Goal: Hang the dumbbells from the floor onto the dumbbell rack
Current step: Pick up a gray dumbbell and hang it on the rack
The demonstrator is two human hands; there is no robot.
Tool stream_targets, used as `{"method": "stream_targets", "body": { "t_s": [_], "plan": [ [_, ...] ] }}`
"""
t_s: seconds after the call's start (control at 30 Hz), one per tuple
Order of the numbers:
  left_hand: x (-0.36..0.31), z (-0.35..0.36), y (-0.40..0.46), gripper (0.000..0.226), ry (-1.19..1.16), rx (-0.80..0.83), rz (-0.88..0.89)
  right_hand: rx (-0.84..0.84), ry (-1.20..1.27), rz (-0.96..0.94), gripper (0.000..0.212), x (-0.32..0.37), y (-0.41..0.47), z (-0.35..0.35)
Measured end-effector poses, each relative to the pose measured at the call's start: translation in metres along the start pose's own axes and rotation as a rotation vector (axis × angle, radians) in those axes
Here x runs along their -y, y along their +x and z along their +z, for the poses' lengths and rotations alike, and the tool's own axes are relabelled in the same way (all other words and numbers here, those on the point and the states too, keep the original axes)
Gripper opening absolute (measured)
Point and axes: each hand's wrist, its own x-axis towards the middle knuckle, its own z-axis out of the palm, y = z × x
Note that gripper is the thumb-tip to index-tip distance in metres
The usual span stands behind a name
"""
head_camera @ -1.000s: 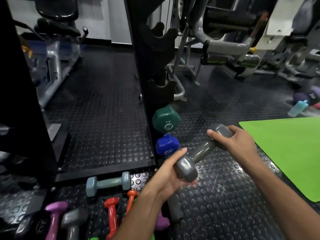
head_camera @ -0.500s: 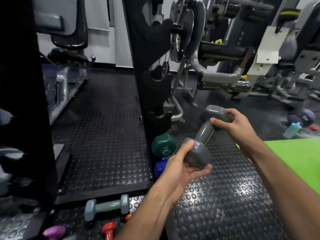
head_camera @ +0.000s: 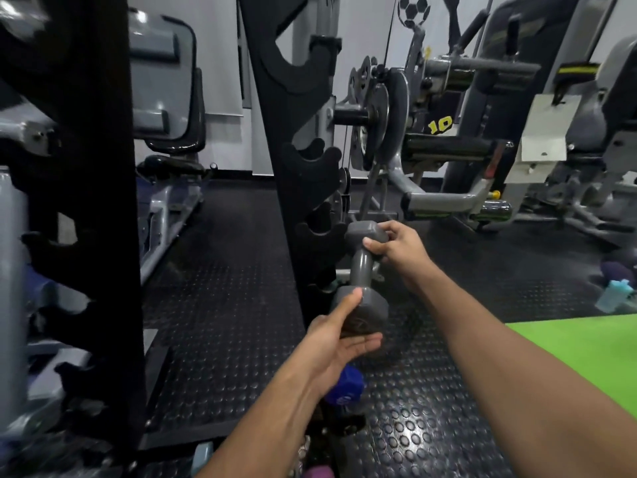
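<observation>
I hold a grey dumbbell (head_camera: 362, 267) nearly upright with both hands, right beside the black dumbbell rack post (head_camera: 293, 167). My left hand (head_camera: 336, 334) cups its lower head, thumb along the side. My right hand (head_camera: 396, 244) grips the upper head, which is level with an empty cradle (head_camera: 319, 224) on the post. A blue dumbbell (head_camera: 343, 388) hangs lower on the rack, partly hidden by my left wrist. The green dumbbell is hidden behind the grey one.
A second black rack upright (head_camera: 86, 201) stands at the left. Gym machines (head_camera: 448, 150) fill the back and right. A green mat (head_camera: 586, 357) lies on the studded floor at right, a teal bottle (head_camera: 615, 294) beyond it. Dumbbell ends (head_camera: 203, 453) show at the bottom edge.
Both hands raised the grey dumbbell and tipped it from slanted to nearly upright, bringing it against the rack post. The view tilted up, so the floor dumbbells dropped out of sight.
</observation>
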Motion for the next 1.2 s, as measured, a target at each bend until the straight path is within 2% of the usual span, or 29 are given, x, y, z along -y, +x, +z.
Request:
{"method": "stream_targets", "body": {
  "t_s": [0.1,0.27,0.43,0.6,0.7,0.77,0.87,0.97,1.03,1.1,1.2],
  "plan": [
    [-0.003,-0.001,0.004,0.069,-0.061,-0.047,0.02,-0.003,0.006,-0.005,0.027,-0.004,0.01,0.012],
    [-0.003,0.009,0.009,0.062,-0.188,-0.061,0.032,0.003,-0.003,0.0,0.028,0.0,0.025,0.024],
    [-0.007,0.013,0.014,0.066,-0.336,-0.07,0.033,-0.036,-0.094,0.017,0.039,0.003,0.039,0.036],
    [-0.014,0.016,0.015,0.063,-0.462,-0.045,0.027,-0.008,-0.11,-0.019,0.037,0.001,0.05,0.044],
    [-0.009,0.017,0.019,0.067,-0.371,0.03,-0.008,0.075,-0.148,-0.058,0.038,0.002,0.05,0.045],
    [-0.007,0.011,0.024,0.07,-0.189,0.052,-0.019,0.124,-0.172,-0.057,0.045,0.003,0.051,0.044],
    [-0.013,-0.003,0.03,0.081,0.068,-0.068,0.011,0.186,-0.14,-0.03,0.054,0.001,0.049,0.041],
    [-0.021,-0.011,0.032,0.084,0.164,-0.173,0.083,0.211,-0.151,-0.023,0.053,-0.001,0.042,0.044],
    [-0.019,-0.013,0.032,0.081,0.163,-0.188,0.107,0.17,-0.15,-0.044,0.05,-0.001,0.04,0.05],
    [-0.01,-0.019,0.027,0.08,0.052,-0.137,0.085,0.168,-0.144,-0.069,0.046,0.001,0.039,0.056],
    [0.004,-0.027,0.021,0.086,-0.105,0.0,0.026,0.233,-0.123,-0.064,0.023,0.008,0.031,0.067]
  ]
}}
